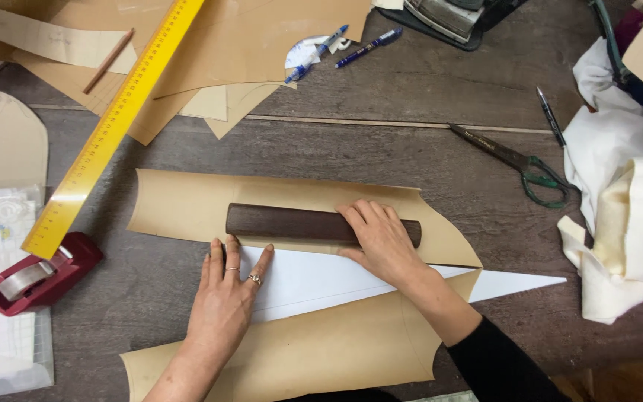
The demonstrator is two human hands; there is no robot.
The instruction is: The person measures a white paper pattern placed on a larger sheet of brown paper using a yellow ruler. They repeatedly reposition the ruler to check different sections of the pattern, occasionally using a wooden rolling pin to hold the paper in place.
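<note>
Your right hand (381, 242) lay palm down across the right part of a dark brown, bar-shaped wooden weight (292, 222), fingers draped loosely over it and pressing rather than clenched round it. The weight sat lengthwise on the upper tan kraft-paper pattern piece (180, 205), near the middle of the dark wooden bench (381, 152). Your left hand (226, 298) was flat and released, fingers spread, with rings on two of them; its fingertips rested on a long white paper wedge (321, 279), just below the weight's left end. That white wedge tapered to a point at the right (552, 281) and lay between the upper pattern piece and a second tan paper pattern piece (321, 350) nearer to you. Off to the left, a long yellow ruler (113, 123) ran diagonally, its lower end just above a dark red tape dispenser (42, 275). Well apart on the right lay green-handled scissors (519, 164), closed, with a black pen (550, 115) beside them and a heap of white and cream cloth (626, 201) at the edge. At the top, more tan paper pieces (247, 45) overlapped, with two blue pens (344, 46) and a brown pencil (109, 61) on or beside them.
</note>
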